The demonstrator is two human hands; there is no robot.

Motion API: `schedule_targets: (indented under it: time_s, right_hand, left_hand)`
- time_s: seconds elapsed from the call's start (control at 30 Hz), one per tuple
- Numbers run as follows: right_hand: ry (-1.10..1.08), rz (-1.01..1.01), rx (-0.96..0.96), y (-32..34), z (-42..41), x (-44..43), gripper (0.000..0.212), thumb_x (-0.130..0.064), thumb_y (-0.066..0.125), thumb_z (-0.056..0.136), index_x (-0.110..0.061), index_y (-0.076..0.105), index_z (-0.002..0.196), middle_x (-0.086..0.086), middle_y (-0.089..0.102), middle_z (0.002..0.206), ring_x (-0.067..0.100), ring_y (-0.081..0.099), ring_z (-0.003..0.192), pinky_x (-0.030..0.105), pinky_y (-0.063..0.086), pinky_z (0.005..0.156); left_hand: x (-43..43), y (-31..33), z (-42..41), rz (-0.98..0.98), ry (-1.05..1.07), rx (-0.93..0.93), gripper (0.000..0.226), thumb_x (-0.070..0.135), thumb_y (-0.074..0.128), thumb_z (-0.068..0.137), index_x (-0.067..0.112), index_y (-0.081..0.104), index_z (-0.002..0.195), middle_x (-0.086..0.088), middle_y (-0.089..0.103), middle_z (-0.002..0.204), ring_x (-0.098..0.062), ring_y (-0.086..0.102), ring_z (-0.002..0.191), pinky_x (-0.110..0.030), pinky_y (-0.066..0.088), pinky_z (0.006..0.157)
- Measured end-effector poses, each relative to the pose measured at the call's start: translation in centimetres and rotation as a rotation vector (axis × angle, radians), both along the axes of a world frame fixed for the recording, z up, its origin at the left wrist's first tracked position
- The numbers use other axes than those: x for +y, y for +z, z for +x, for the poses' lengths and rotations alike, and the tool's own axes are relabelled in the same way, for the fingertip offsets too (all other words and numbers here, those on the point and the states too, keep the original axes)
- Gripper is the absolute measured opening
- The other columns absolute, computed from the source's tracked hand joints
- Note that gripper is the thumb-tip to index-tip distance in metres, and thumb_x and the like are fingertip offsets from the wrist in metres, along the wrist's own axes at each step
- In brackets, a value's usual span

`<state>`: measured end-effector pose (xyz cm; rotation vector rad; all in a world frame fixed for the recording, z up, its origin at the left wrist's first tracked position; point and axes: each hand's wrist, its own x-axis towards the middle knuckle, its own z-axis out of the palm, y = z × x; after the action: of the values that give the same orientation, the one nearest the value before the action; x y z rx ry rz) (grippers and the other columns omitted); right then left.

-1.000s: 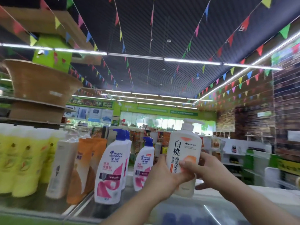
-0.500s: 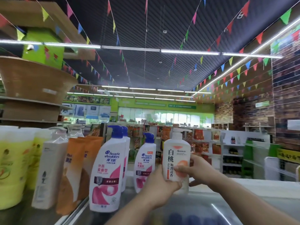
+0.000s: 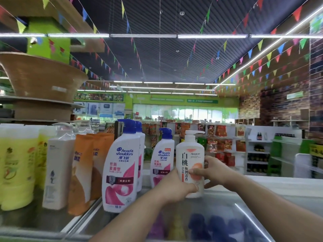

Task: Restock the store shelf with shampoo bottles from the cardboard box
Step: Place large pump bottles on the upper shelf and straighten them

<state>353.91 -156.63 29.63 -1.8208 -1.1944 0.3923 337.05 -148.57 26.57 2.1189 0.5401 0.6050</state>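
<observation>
Through the head camera I look along a shiny, reflective metal store shelf (image 3: 227, 208) at about chest height, with both bare forearms reaching forward from the bottom of the view. Both hands hold one tall white pump bottle with black Chinese characters and an orange peach picture on its label (image 3: 185, 154). The left hand (image 3: 174, 186) grips the bottle's lower left side, its thumb curled across the front near the base. The right hand (image 3: 215, 171) wraps the right side, fingers curled behind and thumb lying over the peach picture. The bottle stands upright with its pump spout pointing right, and its base is down at the shelf surface; I cannot tell whether its full weight rests there. Just to its left stands a white shampoo bottle with a blue cap and pink swirl (image 3: 162, 159), close to the left hand. Further left and nearer to me are two more white, blue-capped, pink-swirled bottles (image 3: 122, 165), one behind the other. Beyond them, in a row toward the left edge, stand orange bottles (image 3: 82, 172), a square white pump bottle (image 3: 57, 168) and blurred yellow bottles (image 3: 17, 172). Overhead, strings of small coloured triangular flags (image 3: 262, 58) cross a dark slatted ceiling lit by long white light strips (image 3: 211, 36).
</observation>
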Motion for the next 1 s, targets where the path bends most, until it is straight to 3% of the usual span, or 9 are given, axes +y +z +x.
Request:
schedule_targets:
  time_s: [0.07, 0.2, 0.3, 0.57, 0.77, 1.0]
  right_hand:
    - [0.001, 0.001, 0.002, -0.1, 0.0, 0.2, 0.038, -0.029, 0.083, 0.078, -0.025, 0.064, 0.111, -0.004, 0.076, 0.102, 0.018, 0.074, 0.092, 0.048, 0.062, 0.077]
    - [0.023, -0.008, 0.003, -0.3, 0.2, 0.4, 0.037, -0.031, 0.081, 0.08, -0.025, 0.065, 0.113, -0.005, 0.077, 0.1, 0.018, 0.075, 0.092, 0.049, 0.061, 0.081]
    - [0.019, -0.012, -0.002, -0.6, 0.4, 0.5, 0.037, -0.032, 0.079, 0.082, -0.025, 0.064, 0.115, -0.004, 0.076, 0.101, 0.018, 0.075, 0.09, 0.048, 0.062, 0.081]
    - [-0.09, -0.106, -0.068, -0.4, 0.0, 0.4, 0.039, -0.045, 0.075, 0.083, -0.031, 0.059, 0.116, -0.002, 0.069, 0.106, 0.025, 0.072, 0.091, 0.051, 0.062, 0.077]
    - [-0.111, -0.125, -0.074, -0.5, -0.4, 0.3, 0.039, -0.044, 0.072, 0.086, -0.031, 0.057, 0.12, -0.005, 0.068, 0.107, 0.024, 0.07, 0.095, 0.051, 0.061, 0.08]
    - [-0.129, -0.132, -0.069, -0.5, -0.8, 0.3, 0.034, -0.045, 0.069, 0.088, -0.032, 0.058, 0.117, -0.005, 0.069, 0.106, 0.024, 0.069, 0.098, 0.051, 0.06, 0.083]
  left_hand:
    - [0.1, 0.2, -0.1, -0.005, -0.001, 0.016, 0.038, 0.023, 0.071, 0.086, 0.036, 0.049, 0.114, 0.012, 0.06, 0.11, -0.009, 0.057, 0.106, -0.017, 0.044, 0.083]
    - [0.3, 0.2, 0.2, -0.015, -0.011, 0.026, 0.05, 0.025, 0.073, 0.084, 0.03, 0.053, 0.13, 0.007, 0.064, 0.122, -0.014, 0.059, 0.113, -0.026, 0.046, 0.093]
    - [0.6, -0.1, 0.7, -0.009, 0.024, 0.042, 0.056, 0.034, 0.076, 0.078, 0.031, 0.053, 0.129, 0.006, 0.065, 0.122, -0.016, 0.061, 0.111, -0.032, 0.05, 0.096]
    - [1.3, -0.7, 1.8, 0.014, 0.033, 0.066, 0.061, 0.039, 0.076, 0.072, 0.033, 0.053, 0.128, 0.006, 0.066, 0.117, -0.017, 0.062, 0.107, -0.031, 0.051, 0.092]
    - [1.5, -1.0, 2.3, 0.007, 0.024, 0.128, 0.091, 0.058, 0.071, 0.05, 0.035, 0.043, 0.134, 0.007, 0.063, 0.118, -0.019, 0.061, 0.108, -0.04, 0.052, 0.095]
    - [1.8, -0.9, 2.7, 0.01, 0.013, 0.219, 0.114, 0.066, 0.074, 0.042, 0.039, 0.03, 0.143, 0.003, 0.058, 0.125, -0.023, 0.056, 0.113, -0.043, 0.05, 0.096]
